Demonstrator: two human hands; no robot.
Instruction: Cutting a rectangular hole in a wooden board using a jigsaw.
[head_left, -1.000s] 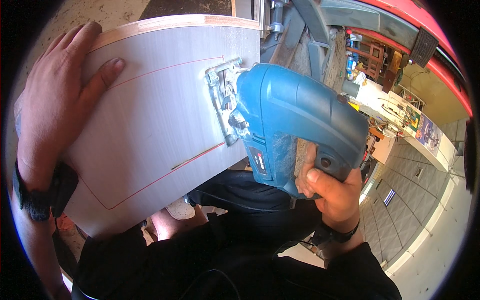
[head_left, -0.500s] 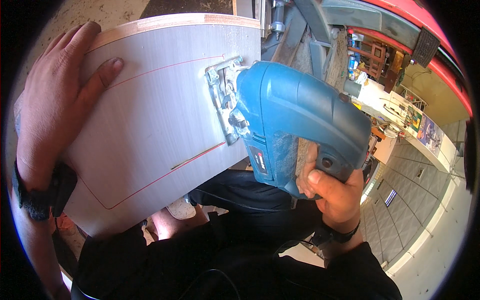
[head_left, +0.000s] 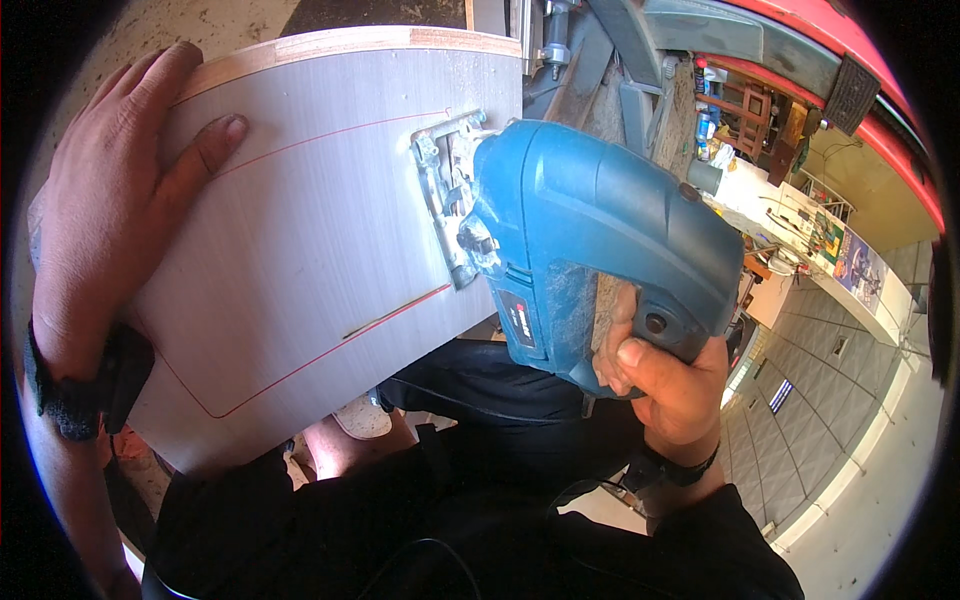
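Note:
A blue jigsaw [head_left: 575, 200] is in my right hand [head_left: 665, 385], whose fingers are wrapped round its handle. The saw's metal base plate [head_left: 437, 205] rests against the face of a pale grey, wood-grained board [head_left: 300, 220], near the board's right end. A red line outlines a shape with rounded corners on that face. Along the lower line runs a short dark slit close to the plate. My left hand [head_left: 105, 195] grips the board's upper left edge, thumb on the face and fingers over the edge. The saw's body hides the board's right edge in part; the blade is hard to make out.
My legs in dark clothing [head_left: 470, 385] are just below the board. Grey metal framework [head_left: 630, 60] stands beyond its right end, under a red curved edge. Farther right, a white bench [head_left: 840, 260] bears clutter, beside a tiled surface [head_left: 800, 400].
Hardly anything differs. Both hands keep their holds, and the jigsaw stays at nearly the same spot on the board, with only a very slight tilt.

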